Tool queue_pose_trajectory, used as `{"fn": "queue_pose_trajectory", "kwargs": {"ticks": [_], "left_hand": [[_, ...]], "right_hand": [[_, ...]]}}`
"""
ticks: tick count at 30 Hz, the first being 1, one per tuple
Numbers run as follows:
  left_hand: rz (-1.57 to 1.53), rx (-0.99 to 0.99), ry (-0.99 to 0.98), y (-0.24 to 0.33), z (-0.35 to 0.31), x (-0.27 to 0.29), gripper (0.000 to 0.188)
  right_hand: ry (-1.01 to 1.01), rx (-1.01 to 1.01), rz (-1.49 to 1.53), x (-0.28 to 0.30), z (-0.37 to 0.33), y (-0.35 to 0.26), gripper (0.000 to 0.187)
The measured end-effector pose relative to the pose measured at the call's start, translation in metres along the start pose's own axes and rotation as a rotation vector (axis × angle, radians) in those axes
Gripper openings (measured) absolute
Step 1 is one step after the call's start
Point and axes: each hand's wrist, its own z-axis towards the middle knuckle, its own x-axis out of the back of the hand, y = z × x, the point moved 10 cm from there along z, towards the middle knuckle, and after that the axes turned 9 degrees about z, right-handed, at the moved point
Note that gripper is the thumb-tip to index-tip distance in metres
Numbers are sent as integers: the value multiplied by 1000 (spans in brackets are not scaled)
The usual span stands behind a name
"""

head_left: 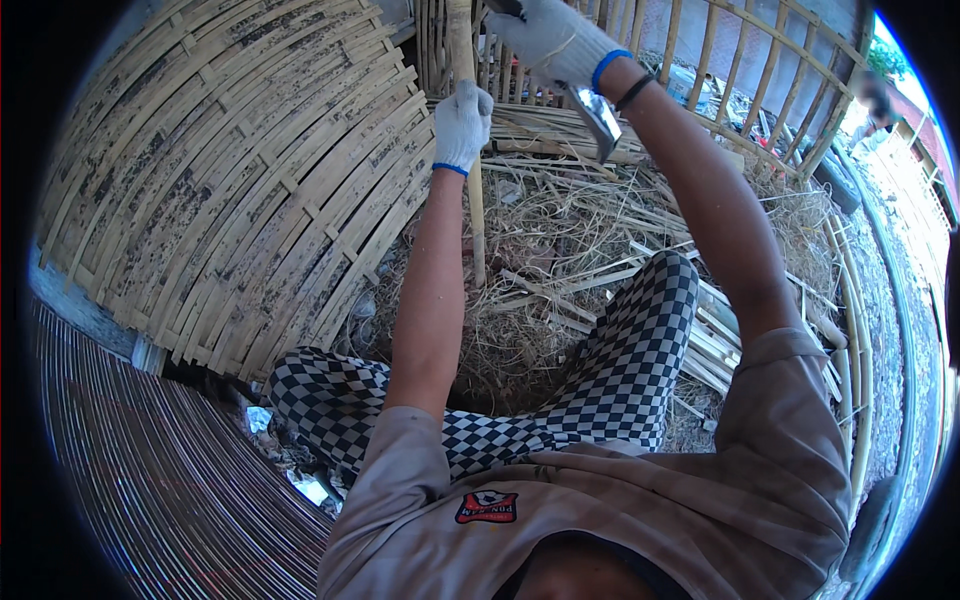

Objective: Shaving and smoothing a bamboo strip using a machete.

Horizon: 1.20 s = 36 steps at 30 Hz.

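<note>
My left hand (462,128), in a white knit glove with a blue cuff, is closed round a long bamboo pole (477,220). The pole runs from the top edge down to the littered ground. Up and to the right, my right hand (557,42), gloved the same way, grips a broad-bladed knife. Its shiny metal blade (598,125) shows below my right wrist, and a dark part sticks out past the fingers at the top edge. The glove hides the middle of the knife. The blade is apart from the pole.
A large woven bamboo panel (250,190) leans at the left, above a ribbed dark surface (170,470). Shavings (560,230) and split bamboo strips (715,340) cover the ground. A bamboo fence (745,60) stands at the back. Another person (872,110) is far right.
</note>
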Motion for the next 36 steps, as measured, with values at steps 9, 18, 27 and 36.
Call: {"fn": "queue_pose_trajectory", "kwargs": {"ticks": [9,18,27,36], "left_hand": [[-249,84,-575,12,-28,-4,72],[20,-62,126,15,-25,31,50],[166,-168,273,21,-23,42,50],[296,-135,220,4,-19,30,49]], "right_hand": [[11,292,-380,40,-20,-75,46],[126,230,-33,57,-7,-96,39],[299,273,-56,73,23,-115,41],[-121,126,-174,-5,11,-70,39]]}}
